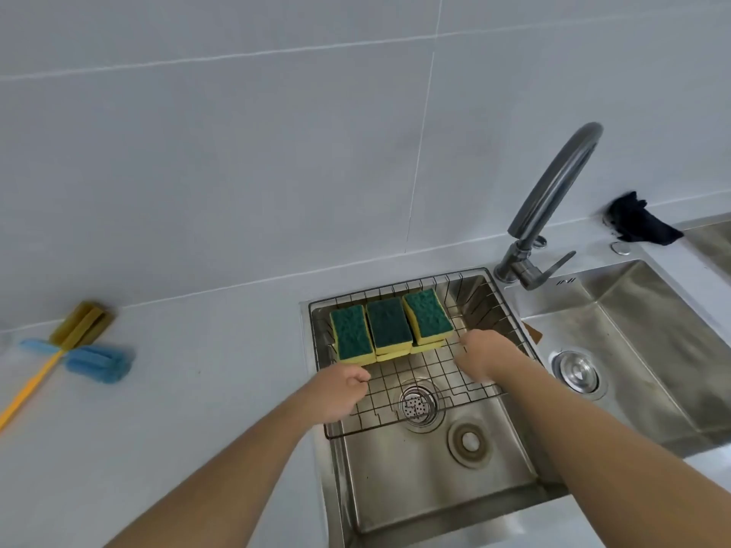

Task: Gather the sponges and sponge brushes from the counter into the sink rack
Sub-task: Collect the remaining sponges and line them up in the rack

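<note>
A wire sink rack (480,306) sits across the far half of the left sink basin. Several green-topped yellow sponges (389,324) lie in a row, stacked, at its far left. My left hand (340,391) hovers at the rack's left edge with its fingers curled in and nothing in it. My right hand (484,359) is over the rack's right part, fingers bent, blurred, nothing visible in it. Far left on the counter lie a blue sponge brush (99,363) with an orange handle, another blue brush head (37,346) and a yellow sponge brush (83,320).
The steel sink (427,508) has a drain strainer (417,405) under the rack. A curved faucet (553,199) stands behind, between this basin and a second basin (652,350) on the right. A dark cloth (637,223) lies by the wall. The grey counter (197,389) stretches left.
</note>
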